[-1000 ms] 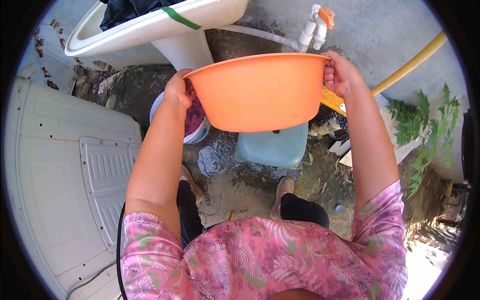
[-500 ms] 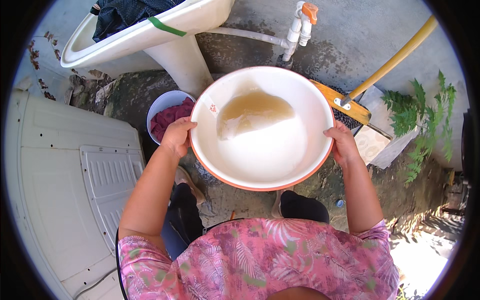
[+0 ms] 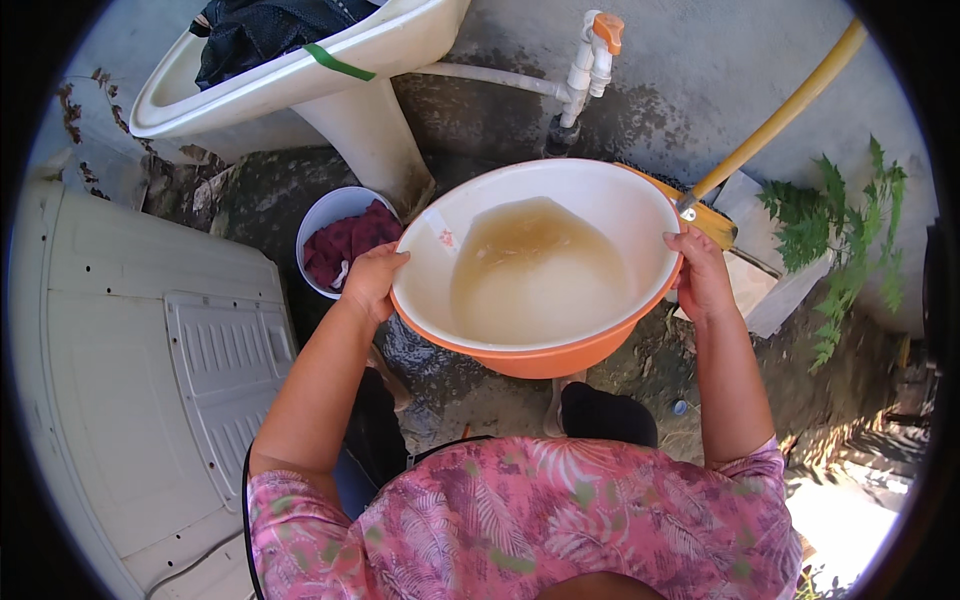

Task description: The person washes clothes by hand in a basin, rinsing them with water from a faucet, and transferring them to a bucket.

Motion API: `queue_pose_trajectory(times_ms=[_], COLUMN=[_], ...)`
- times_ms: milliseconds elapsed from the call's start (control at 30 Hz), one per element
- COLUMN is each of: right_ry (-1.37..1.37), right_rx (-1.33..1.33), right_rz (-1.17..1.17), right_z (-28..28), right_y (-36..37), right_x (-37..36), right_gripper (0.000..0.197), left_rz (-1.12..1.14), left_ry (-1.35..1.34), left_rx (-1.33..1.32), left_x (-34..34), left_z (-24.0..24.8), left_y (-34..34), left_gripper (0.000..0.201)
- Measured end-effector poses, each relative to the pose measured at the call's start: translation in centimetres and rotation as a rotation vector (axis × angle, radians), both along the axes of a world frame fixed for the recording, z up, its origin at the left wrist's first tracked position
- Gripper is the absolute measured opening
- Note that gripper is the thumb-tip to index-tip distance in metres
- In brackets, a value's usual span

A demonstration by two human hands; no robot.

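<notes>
Between my hands is a large round basin (image 3: pixel 555 365), orange outside and white inside. Murky brownish water (image 3: pixel 535 260) lies in it, spread over the bottom and up the far wall. My left hand (image 3: pixel 374 280) grips the left rim, thumb on top. On the opposite side my right hand (image 3: pixel 702 268) holds the right rim, its fingers partly hidden under the edge. The basin is tilted, so some of its outer orange wall shows on the near side. Just beyond my left hand stands a small white bucket (image 3: pixel 312 222) with dark red cloth (image 3: pixel 345 245) inside.
A white pedestal sink (image 3: pixel 290 75) with dark fabric in it stands at the far left. A white pipe tap (image 3: pixel 585 75) with an orange handle rises by the wall. Right lie a yellow-handled broom (image 3: pixel 780 115) and a leafy plant (image 3: pixel 840 230). A white metal panel (image 3: pixel 130 350) borders the left.
The basin has moved slightly nearer and right, and its tilt has changed, showing more outer wall. The water has spread toward me across the bottom. Both hands keep hold of the rim.
</notes>
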State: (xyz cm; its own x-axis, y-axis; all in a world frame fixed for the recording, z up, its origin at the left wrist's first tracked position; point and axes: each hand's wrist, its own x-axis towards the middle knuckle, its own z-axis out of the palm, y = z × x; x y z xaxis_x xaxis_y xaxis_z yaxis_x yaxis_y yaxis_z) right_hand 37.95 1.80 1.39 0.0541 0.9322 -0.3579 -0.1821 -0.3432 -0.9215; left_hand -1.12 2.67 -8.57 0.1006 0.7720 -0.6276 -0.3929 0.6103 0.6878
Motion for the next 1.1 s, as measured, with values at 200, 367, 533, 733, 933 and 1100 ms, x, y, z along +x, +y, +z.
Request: queue_pose_trajectory(times_ms=[200,367,533,733,933,1100], right_ry=[-0.046,-0.282,-0.703,-0.853,-0.959,-0.971], right_rx=[0.003,0.098,0.263,0.371,0.424,0.422], right_rz=[-0.017,0.031,0.057,0.194,0.342,0.259], right_z=[4.1,5.7,6.0,8.3,9.7,9.7], right_y=[5.3,7.7,9.0,9.2,8.4,7.5], right_x=[-5.2,-10.4,-15.2,-20.1,-22.4,-20.8], right_gripper=[0.022,0.032,0.046,0.050,0.049,0.047], left_rz=[-0.107,-0.272,-0.126,-0.149,0.035,-0.157], left_ry=[0.158,-0.071,-0.080,-0.234,-0.012,0.058], left_rx=[-0.151,-0.185,-0.271,-0.274,-0.325,-0.249], left_x=[-3.0,-7.9,-6.5,-7.4,-2.5,-1.5], left_z=[-0.3,-4.9,-4.8,-8.9,-5.8,-4.1], left_y=[3.9,5.0,2.6,1.0,-0.6,-1.1], left_gripper=[0.044,0.023,0.007,0.010,0.016,0.035])
